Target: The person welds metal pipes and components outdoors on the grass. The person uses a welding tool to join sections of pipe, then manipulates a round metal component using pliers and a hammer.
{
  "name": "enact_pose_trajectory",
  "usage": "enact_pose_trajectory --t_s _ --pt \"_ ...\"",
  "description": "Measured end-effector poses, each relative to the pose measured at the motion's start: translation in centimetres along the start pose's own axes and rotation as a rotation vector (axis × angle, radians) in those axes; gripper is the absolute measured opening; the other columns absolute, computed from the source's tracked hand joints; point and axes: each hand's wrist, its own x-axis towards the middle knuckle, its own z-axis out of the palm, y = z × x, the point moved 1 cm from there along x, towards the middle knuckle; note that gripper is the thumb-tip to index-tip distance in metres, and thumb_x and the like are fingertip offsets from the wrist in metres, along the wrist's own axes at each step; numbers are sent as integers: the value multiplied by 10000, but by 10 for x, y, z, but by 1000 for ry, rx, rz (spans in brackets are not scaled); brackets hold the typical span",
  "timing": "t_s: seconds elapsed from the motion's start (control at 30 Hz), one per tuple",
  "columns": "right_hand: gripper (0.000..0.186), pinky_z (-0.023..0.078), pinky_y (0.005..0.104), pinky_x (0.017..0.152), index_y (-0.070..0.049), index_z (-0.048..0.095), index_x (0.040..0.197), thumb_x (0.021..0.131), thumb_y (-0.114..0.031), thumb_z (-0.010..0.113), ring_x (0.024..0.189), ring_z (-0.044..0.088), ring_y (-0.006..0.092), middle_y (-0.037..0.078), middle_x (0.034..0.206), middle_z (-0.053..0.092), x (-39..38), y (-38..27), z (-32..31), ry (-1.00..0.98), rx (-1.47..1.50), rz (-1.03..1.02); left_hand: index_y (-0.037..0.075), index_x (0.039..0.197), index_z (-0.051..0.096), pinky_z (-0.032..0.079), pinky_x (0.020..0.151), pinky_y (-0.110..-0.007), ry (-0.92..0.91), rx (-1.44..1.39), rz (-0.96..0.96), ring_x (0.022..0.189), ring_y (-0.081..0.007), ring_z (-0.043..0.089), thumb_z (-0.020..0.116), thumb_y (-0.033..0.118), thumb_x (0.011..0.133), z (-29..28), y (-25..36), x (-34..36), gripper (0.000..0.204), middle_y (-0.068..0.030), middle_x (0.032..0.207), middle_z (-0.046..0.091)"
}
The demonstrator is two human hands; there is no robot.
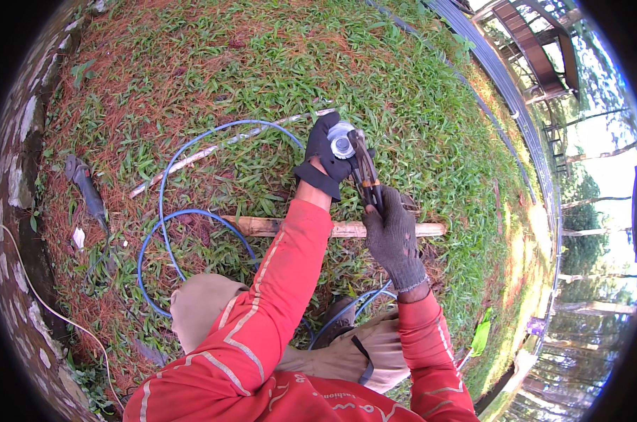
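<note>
My left hand [322, 149], in a black glove, is closed around a round, clear and silvery fitting [341, 143] with a ringed face. My right hand [394, 239], in a worn grey knitted glove, is wrapped round the handles of a pair of pliers [366, 169] with dark and orange grips. The pliers' metal jaws meet the right side of the fitting; whether they bite on it cannot be told. A blue hose [165, 190] loops over the grass to the left of my left arm, and one stretch runs up to near my left hand.
A split bamboo pole [346, 228] lies across the grass beneath my arms. Farther off is a thin pale stick [192, 163]. An angle grinder [87, 193] rests at the left, near a stone edge [24, 155] and a pale cord [33, 292]. Dark pipes [498, 84] run along the right.
</note>
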Motion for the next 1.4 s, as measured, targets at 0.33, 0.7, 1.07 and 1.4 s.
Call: enact_pose_trajectory --t_s 0.33,0.7,1.07,1.4 --pt "408 607 561 809 -70 584 1488 1085 -82 645 1048 744 552 297 1110 754 5 -5 -1 -49 -164 -49 124 1072 724 653 869 -511 87 24 -38 941 -278 740 802 368 1002 -1 -5 1 265 -81 989 760" --pt "406 611 545 796 -92 600 1479 1075 -76 643 1010 758 522 275 1085 753 2 -14 1 22 -145 -32 144 994 714 654 864 -504 52 87 -83 860 -274 708 811 369 987 4 -5 -4 245 -50 880 722" --pt "338 603 508 770 -47 646 1400 1067 -89 681 915 779 467 251 1033 755 3 11 -7 52 -56 -49 114 1193 728 557 855 -560 -214 112 -139 1022 -319 710 657 487 1072 1 0 0 399 -102 1101 767" --pt "390 622 482 802 -40 594 1469 1094 -112 670 956 789 467 256 1071 760 1 -10 -6 172 5 -91 143 1129 712 646 838 -614 78 54 -50 974 -347 752 688 435 1075 1 -3 -2 298 -83 1024 743"
